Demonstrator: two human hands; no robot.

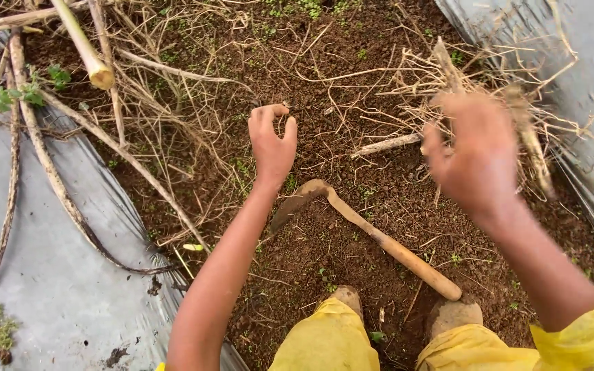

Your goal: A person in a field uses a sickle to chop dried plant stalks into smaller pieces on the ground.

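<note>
My left hand (271, 143) reaches down to the brown soil (324, 62), fingers curled and apart, touching thin dry stalks with nothing clearly gripped. My right hand (472, 152) is raised and blurred, closed around a bundle of dry straw and stems (517, 103). Between my arms a small hoe (372, 233) with a curved metal blade and a wooden handle lies on the soil. Its handle end rests near my right boot.
Grey plastic sheeting (42, 275) lines the bed on the left and also on the right (586, 41). Long dry branches and a cut green stalk (87, 51) lie at upper left. My muddy boots (452, 316) and yellow trousers (328, 343) show at the bottom.
</note>
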